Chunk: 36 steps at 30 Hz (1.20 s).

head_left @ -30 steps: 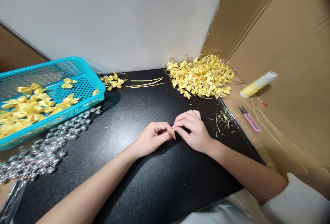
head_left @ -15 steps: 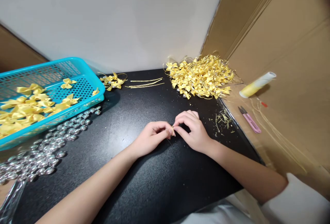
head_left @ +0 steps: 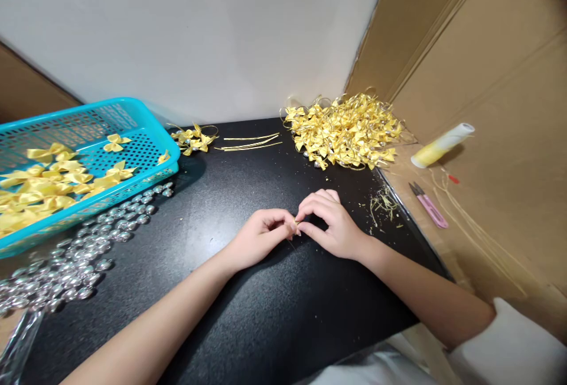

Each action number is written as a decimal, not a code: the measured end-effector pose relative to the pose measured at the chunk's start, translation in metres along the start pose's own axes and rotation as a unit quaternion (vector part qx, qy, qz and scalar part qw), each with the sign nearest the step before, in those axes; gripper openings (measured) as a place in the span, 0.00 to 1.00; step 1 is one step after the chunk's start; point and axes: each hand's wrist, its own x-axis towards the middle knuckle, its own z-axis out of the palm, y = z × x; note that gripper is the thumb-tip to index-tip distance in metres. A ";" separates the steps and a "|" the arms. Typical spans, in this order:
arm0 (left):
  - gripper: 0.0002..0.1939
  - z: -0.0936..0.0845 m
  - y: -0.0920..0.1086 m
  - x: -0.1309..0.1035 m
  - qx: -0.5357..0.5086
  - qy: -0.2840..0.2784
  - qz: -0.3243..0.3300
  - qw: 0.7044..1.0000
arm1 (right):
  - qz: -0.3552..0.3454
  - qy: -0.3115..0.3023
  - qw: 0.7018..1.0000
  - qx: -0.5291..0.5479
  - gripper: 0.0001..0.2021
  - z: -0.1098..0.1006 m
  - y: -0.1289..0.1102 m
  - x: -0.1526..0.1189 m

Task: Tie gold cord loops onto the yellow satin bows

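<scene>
Over the middle of the black tabletop, my left hand and my right hand meet at their fingertips. Both are closed in a pinch on a thin gold cord, most of which the fingers hide. A fine dark end hangs below the left fingertips. Whether a bow or a bead is also between the fingers, I cannot tell. Beyond my right hand lies a big heap of yellow ribbon bows with gold cord loops and silver beads. Three or so cut gold cords lie at the back.
At left stands a turquoise basket of yellow bows, with silver beads spread along its front. A small bow cluster sits beside it. At right are cord scraps, pink thread snips, a spool and long cords.
The right fingertips have shifted very slightly left against the left ones, still pinching the cord. Everything else looks the same.
</scene>
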 end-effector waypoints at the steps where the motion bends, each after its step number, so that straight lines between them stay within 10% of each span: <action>1: 0.11 0.000 -0.001 0.000 0.005 -0.004 0.002 1.000 | 0.001 -0.009 1.000 0.003 0.05 0.000 0.001 0.000; 31: 0.14 0.009 -0.003 -0.003 -0.023 0.077 -0.036 0.996 | 0.026 -0.019 0.995 0.093 0.02 -0.011 0.008 0.003; 36: 0.15 0.008 -0.005 -0.003 -0.041 0.076 -0.045 0.995 | 0.014 -0.005 0.991 0.132 0.19 -0.008 0.005 0.001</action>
